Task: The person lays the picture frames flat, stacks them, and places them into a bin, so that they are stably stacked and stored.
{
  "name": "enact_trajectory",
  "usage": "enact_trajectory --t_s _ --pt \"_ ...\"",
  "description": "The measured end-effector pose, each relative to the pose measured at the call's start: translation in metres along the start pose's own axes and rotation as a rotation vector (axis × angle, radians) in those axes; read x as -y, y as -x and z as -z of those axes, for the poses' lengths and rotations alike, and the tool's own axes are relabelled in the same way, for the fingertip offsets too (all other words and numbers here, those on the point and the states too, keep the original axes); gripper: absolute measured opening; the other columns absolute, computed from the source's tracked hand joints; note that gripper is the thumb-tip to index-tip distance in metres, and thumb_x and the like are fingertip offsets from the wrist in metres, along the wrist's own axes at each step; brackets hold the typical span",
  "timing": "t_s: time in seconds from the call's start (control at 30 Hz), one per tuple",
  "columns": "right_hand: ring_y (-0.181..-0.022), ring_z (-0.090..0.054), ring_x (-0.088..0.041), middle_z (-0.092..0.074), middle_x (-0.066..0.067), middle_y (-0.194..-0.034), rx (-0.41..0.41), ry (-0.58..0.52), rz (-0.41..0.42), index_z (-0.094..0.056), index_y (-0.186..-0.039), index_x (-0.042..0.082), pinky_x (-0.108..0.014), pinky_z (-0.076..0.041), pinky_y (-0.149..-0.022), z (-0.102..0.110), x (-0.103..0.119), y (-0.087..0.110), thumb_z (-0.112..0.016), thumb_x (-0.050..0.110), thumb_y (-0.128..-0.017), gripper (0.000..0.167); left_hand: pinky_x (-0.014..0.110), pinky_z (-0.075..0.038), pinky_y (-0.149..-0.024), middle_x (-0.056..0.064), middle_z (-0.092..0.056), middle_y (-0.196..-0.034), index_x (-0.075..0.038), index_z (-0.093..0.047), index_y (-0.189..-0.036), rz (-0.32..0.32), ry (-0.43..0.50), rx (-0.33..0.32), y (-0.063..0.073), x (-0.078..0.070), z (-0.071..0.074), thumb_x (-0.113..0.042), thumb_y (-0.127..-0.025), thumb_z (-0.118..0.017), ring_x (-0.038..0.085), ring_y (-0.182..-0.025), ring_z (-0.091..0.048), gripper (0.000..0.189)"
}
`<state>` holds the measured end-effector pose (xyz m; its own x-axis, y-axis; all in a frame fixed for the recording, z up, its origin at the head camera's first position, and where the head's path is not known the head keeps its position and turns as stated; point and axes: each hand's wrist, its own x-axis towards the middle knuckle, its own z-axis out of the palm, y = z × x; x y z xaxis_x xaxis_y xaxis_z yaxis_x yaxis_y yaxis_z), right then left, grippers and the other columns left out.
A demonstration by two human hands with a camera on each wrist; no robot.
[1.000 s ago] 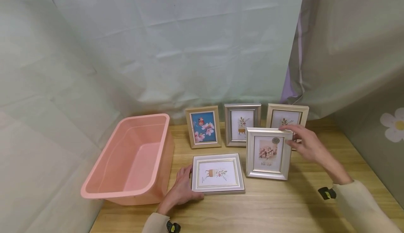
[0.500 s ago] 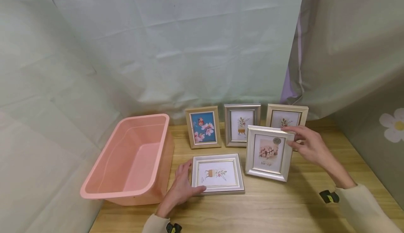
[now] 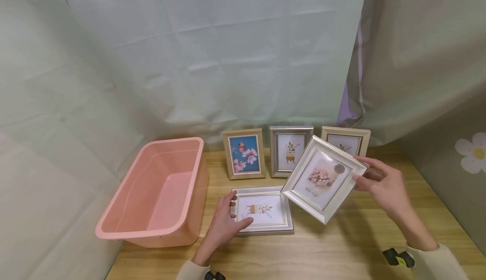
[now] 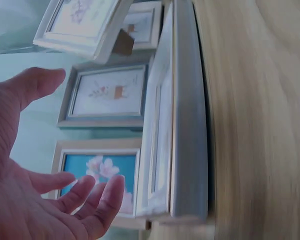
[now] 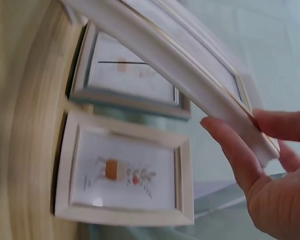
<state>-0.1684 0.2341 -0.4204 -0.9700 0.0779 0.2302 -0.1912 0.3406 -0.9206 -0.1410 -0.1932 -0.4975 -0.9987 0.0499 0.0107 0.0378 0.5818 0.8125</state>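
My right hand (image 3: 389, 187) pinches a pearly white picture frame with pink flowers (image 3: 322, 179) by its right corner. The frame is tilted, raised off the table, and overlaps a lying frame in the head view. In the right wrist view, thumb and fingers (image 5: 235, 155) close on its edge. A silver-white picture frame (image 3: 262, 227) lies flat, its plant picture turned sideways. Over its left end hovers my left hand (image 3: 224, 221), thumb and fingers apart and loosely bent; the left wrist view shows nothing between the fingers (image 4: 110, 200).
Behind stand three upright frames: a gold one with a blue bird-and-blossom picture (image 3: 244, 153), a silver-grey one (image 3: 291, 151), and a cream one (image 3: 345, 141), partly covered. A pink plastic tub (image 3: 195, 174) stands left on the wooden table (image 3: 303, 254). Curtains hang behind.
The pink-flower frame was standing upright; my right hand has lifted and tilted it, its bottom swinging toward the right. My left hand has risen slightly from beside the lying frame to over its edge.
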Motion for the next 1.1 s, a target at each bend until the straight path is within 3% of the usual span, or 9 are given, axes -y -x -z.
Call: enact_trajectory --t_s 0.13,0.27,0.4,0.5,0.6,0.73,0.83,0.93,1.1 --pt "-0.087 -0.079 -0.001 -0.069 0.014 -0.104 -0.034 -0.235 -0.036 -0.07 -0.141 0.004 -0.028 -0.067 -0.069 -0.009 0.004 0.013 -0.078 -0.006 -0.095 0.048 0.042 -0.065 -0.092 0.029 -0.058 -0.147 0.005 -0.045 -0.158 0.028 0.138 0.02 0.0 -0.002 -0.004 -0.023 -0.083 -0.092 0.041 -0.115 -0.069 0.093" --pt "-0.086 -0.082 -0.008 -0.07 0.004 -0.103 -0.072 -0.438 -0.056 -0.075 -0.134 0.008 -0.032 -0.068 -0.068 -0.02 0.009 0.023 -0.079 -0.009 -0.093 0.045 0.039 -0.065 -0.098 0.032 -0.056 -0.154 0.008 -0.043 -0.16 0.037 0.339 0.084 0.0 -0.009 -0.008 -0.019 -0.09 -0.085 0.047 -0.129 -0.065 0.086" --pt "-0.084 -0.083 -0.014 -0.071 0.001 -0.102 -0.103 -0.543 -0.105 -0.077 -0.131 0.014 -0.036 -0.068 -0.069 -0.03 0.016 0.032 -0.077 -0.011 -0.092 0.046 0.026 -0.059 -0.104 0.035 -0.048 -0.161 0.013 -0.033 -0.164 0.018 0.49 0.21 -0.001 -0.015 -0.01 -0.029 -0.097 -0.079 0.05 -0.147 -0.053 0.092" --pt "-0.081 -0.083 -0.016 -0.072 0.0 -0.102 -0.118 -0.574 -0.131 -0.077 -0.131 0.014 -0.037 -0.068 -0.07 -0.037 0.019 0.039 -0.076 -0.013 -0.092 0.048 0.023 -0.055 -0.11 0.038 -0.035 -0.169 0.016 -0.02 -0.166 -0.007 0.643 0.34 -0.003 -0.018 -0.014 -0.039 -0.102 -0.071 0.051 -0.156 -0.042 0.099" --pt "-0.082 -0.082 -0.016 -0.071 0.0 -0.104 -0.123 -0.587 -0.152 -0.077 -0.132 0.015 -0.037 -0.068 -0.07 -0.044 0.021 0.046 -0.075 -0.013 -0.093 0.048 0.029 -0.053 -0.117 0.037 -0.032 -0.17 0.016 -0.014 -0.167 -0.031 0.804 0.457 -0.008 -0.018 -0.019 -0.045 -0.106 -0.062 0.04 -0.156 -0.046 0.099" --pt "-0.087 -0.081 -0.016 -0.07 0.0 -0.109 -0.119 -0.609 -0.182 -0.075 -0.135 0.013 -0.037 -0.069 -0.072 -0.052 0.022 0.054 -0.073 -0.013 -0.095 0.048 0.034 -0.052 -0.117 0.012 -0.059 -0.155 0.008 -0.031 -0.164 -0.04 0.962 0.547 -0.012 -0.017 -0.027 -0.048 -0.105 -0.061 0.016 -0.139 -0.059 0.087" --pt "-0.088 -0.08 -0.016 -0.071 0.0 -0.111 -0.116 -0.623 -0.194 -0.074 -0.138 0.01 -0.038 -0.069 -0.072 -0.056 0.022 0.058 -0.073 -0.013 -0.095 0.049 0.033 -0.054 -0.112 -0.008 -0.07 -0.135 -0.006 -0.052 -0.151 -0.018 1.074 0.578 -0.014 -0.016 -0.032 -0.047 -0.103 -0.067 0.01 -0.126 -0.064 0.065" --pt "-0.088 -0.079 -0.016 -0.071 0.001 -0.115 -0.11 -0.637 -0.196 -0.074 -0.138 0.007 -0.038 -0.069 -0.072 -0.059 0.022 0.06 -0.072 -0.014 -0.094 0.049 0.03 -0.054 -0.109 -0.011 -0.073 -0.127 -0.017 -0.059 -0.139 0.006 1.152 0.584 -0.014 -0.017 -0.035 -0.043 -0.101 -0.072 0.009 -0.121 -0.064 0.048" --pt "-0.089 -0.079 -0.015 -0.071 0.003 -0.123 -0.1 -0.663 -0.189 -0.074 -0.137 0.006 -0.039 -0.069 -0.072 -0.064 0.02 0.062 -0.07 -0.016 -0.095 0.048 0.03 -0.053 -0.11 -0.009 -0.072 -0.131 -0.011 -0.054 -0.147 0.033 1.159 0.549 -0.012 -0.018 -0.037 -0.039 -0.098 -0.076 0.008 -0.123 -0.063 0.061"
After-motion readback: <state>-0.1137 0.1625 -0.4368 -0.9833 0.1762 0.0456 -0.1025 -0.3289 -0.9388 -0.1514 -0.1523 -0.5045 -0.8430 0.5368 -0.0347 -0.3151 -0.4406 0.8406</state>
